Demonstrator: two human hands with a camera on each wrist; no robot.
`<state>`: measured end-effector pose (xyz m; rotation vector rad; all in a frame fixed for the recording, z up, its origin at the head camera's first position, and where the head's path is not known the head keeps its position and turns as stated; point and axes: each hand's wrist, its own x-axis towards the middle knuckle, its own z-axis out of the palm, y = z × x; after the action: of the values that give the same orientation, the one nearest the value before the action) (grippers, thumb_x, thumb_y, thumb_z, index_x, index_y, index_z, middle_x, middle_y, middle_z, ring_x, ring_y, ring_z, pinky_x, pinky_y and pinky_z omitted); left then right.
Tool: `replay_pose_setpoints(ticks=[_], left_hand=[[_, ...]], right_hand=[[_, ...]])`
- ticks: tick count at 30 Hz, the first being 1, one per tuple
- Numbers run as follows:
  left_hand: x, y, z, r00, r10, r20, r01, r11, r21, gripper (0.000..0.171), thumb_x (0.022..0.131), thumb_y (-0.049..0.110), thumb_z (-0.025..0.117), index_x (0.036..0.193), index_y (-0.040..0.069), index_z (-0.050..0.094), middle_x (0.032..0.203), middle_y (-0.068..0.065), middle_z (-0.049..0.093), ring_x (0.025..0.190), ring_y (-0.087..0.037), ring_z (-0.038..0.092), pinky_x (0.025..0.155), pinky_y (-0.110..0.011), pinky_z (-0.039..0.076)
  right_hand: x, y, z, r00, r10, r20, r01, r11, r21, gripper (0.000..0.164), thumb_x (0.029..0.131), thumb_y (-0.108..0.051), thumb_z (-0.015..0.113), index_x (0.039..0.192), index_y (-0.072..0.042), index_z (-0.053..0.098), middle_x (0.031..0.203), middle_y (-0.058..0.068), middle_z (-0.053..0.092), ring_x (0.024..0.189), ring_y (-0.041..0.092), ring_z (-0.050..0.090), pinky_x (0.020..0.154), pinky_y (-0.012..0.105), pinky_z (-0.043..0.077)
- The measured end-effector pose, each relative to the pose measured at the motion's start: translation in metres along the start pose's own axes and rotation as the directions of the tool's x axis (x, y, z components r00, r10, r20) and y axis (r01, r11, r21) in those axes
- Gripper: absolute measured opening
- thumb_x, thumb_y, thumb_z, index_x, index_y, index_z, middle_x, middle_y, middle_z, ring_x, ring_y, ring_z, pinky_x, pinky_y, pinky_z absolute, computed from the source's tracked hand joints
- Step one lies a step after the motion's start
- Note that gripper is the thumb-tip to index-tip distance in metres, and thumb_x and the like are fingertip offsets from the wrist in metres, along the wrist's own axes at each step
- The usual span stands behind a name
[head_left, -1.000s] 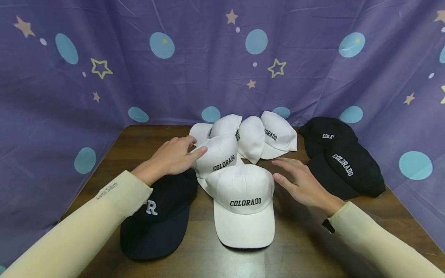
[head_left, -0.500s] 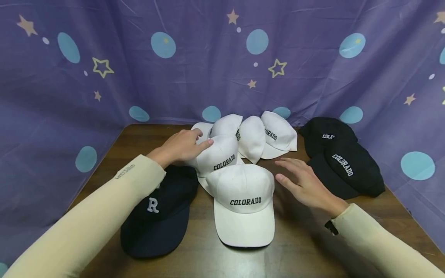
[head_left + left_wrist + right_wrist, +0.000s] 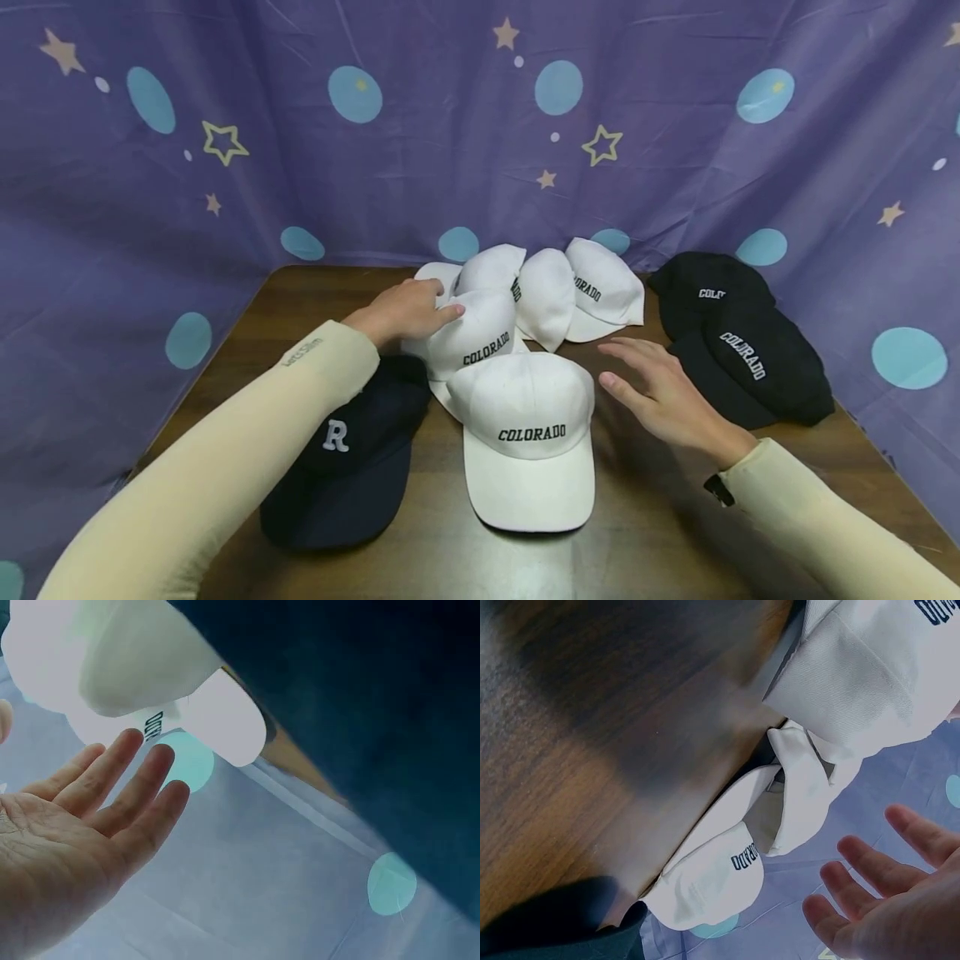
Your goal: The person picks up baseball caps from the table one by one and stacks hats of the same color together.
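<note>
My left hand [image 3: 407,312] is over the left side of a white COLORADO cap [image 3: 480,329]; its fingers are spread and slightly bent in the left wrist view [image 3: 112,817], holding nothing. Below that wrist a dark navy cap [image 3: 341,492] with a white R sits partly hidden by the sleeve. A second white COLORADO cap [image 3: 528,467] faces me at the front middle, its crown overlapping the first. My right hand [image 3: 667,396] hovers beside it on the right, fingers apart and empty, as the right wrist view also shows.
Behind are more white caps [image 3: 546,292] leaning together near the purple curtain [image 3: 420,167]. Two black COLORADO caps [image 3: 780,367] overlap at the right side of the brown wooden table [image 3: 637,517].
My left hand has moved right and slightly away from me, further over the white cap, uncovering more of the navy cap's R. The right hand and the caps have hardly moved.
</note>
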<state>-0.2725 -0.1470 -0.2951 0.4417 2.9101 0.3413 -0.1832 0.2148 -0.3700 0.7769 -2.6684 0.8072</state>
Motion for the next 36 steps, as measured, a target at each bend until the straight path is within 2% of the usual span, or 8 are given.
replay_pose_setpoints(ticks=[7, 13, 19, 23, 26, 30, 33, 36], left_hand=[[0.012, 0.004, 0.009, 1.0, -0.002, 0.023, 0.003, 1.0, -0.022, 0.053, 0.099, 0.048, 0.041, 0.122, 0.001, 0.05, 0.115, -0.015, 0.056, 0.1, -0.027, 0.053, 0.084, -0.042, 0.045], [0.014, 0.003, 0.01, 0.999, -0.032, 0.028, 0.035, 0.99, -0.137, 0.049, 0.1, 0.04, 0.045, 0.119, -0.004, 0.05, 0.115, -0.019, 0.055, 0.103, -0.028, 0.051, 0.088, -0.042, 0.044], [0.014, 0.007, 0.004, 0.994, -0.108, -0.033, 0.095, 0.96, -0.262, 0.049, 0.095, 0.034, 0.059, 0.122, -0.006, 0.051, 0.118, -0.018, 0.055, 0.105, -0.027, 0.051, 0.09, -0.04, 0.047], [0.014, 0.01, -0.002, 0.988, -0.146, -0.051, 0.118, 0.923, -0.367, 0.047, 0.09, 0.033, 0.067, 0.119, -0.002, 0.057, 0.118, -0.015, 0.056, 0.104, -0.025, 0.052, 0.088, -0.039, 0.048], [0.013, 0.012, -0.008, 0.988, -0.142, -0.059, 0.101, 0.89, -0.445, 0.041, 0.089, 0.032, 0.067, 0.115, 0.001, 0.061, 0.117, -0.013, 0.056, 0.103, -0.024, 0.051, 0.088, -0.039, 0.047], [0.011, 0.014, -0.017, 0.992, -0.102, -0.079, 0.047, 0.854, -0.518, 0.034, 0.092, 0.032, 0.064, 0.113, 0.005, 0.065, 0.121, -0.01, 0.055, 0.106, -0.022, 0.05, 0.089, -0.038, 0.045], [0.01, 0.018, -0.022, 0.99, -0.077, -0.118, 0.002, 0.843, -0.537, 0.033, 0.094, 0.033, 0.061, 0.113, 0.006, 0.065, 0.122, -0.008, 0.055, 0.106, -0.021, 0.05, 0.089, -0.038, 0.045], [0.008, 0.021, -0.027, 0.98, -0.071, -0.186, -0.043, 0.838, -0.544, 0.031, 0.094, 0.034, 0.06, 0.108, 0.006, 0.066, 0.114, -0.008, 0.058, 0.101, -0.021, 0.052, 0.085, -0.037, 0.046]], right_hand=[[0.0, 0.0, -0.001, 1.0, -0.004, -0.008, 0.004, 1.0, 0.006, 0.044, 0.095, -0.04, 0.056, 0.135, -0.021, 0.05, 0.137, 0.004, 0.046, 0.13, 0.025, 0.033, 0.101, 0.061, 0.023], [0.0, 0.002, -0.003, 1.0, -0.013, -0.022, 0.013, 1.0, 0.004, 0.043, 0.095, -0.039, 0.057, 0.134, -0.021, 0.051, 0.137, 0.003, 0.047, 0.13, 0.025, 0.033, 0.101, 0.06, 0.024], [0.001, 0.003, -0.005, 0.999, -0.029, -0.033, 0.029, 1.0, 0.001, 0.043, 0.095, -0.038, 0.057, 0.134, -0.02, 0.052, 0.136, 0.004, 0.048, 0.129, 0.026, 0.034, 0.1, 0.058, 0.026], [0.001, 0.003, -0.005, 0.999, -0.024, -0.035, 0.024, 1.0, 0.004, 0.043, 0.095, -0.038, 0.057, 0.134, -0.02, 0.052, 0.136, 0.004, 0.048, 0.129, 0.026, 0.034, 0.1, 0.059, 0.026], [0.0, 0.004, -0.005, 0.999, -0.014, -0.036, 0.014, 1.0, 0.009, 0.043, 0.095, -0.038, 0.057, 0.134, -0.02, 0.052, 0.136, 0.004, 0.048, 0.129, 0.026, 0.034, 0.1, 0.059, 0.026], [0.0, 0.005, -0.006, 0.999, 0.004, -0.036, -0.003, 1.0, 0.018, 0.043, 0.095, -0.039, 0.057, 0.133, -0.02, 0.052, 0.136, 0.003, 0.048, 0.129, 0.025, 0.033, 0.1, 0.059, 0.026], [-0.001, 0.005, -0.006, 0.999, 0.016, -0.037, -0.015, 1.0, 0.026, 0.043, 0.095, -0.039, 0.057, 0.133, -0.021, 0.052, 0.136, 0.002, 0.047, 0.129, 0.024, 0.033, 0.1, 0.059, 0.026], [-0.001, 0.006, -0.006, 0.999, 0.02, -0.039, -0.019, 0.999, 0.032, 0.043, 0.095, -0.039, 0.057, 0.133, -0.021, 0.052, 0.136, 0.002, 0.047, 0.129, 0.025, 0.033, 0.1, 0.059, 0.026]])
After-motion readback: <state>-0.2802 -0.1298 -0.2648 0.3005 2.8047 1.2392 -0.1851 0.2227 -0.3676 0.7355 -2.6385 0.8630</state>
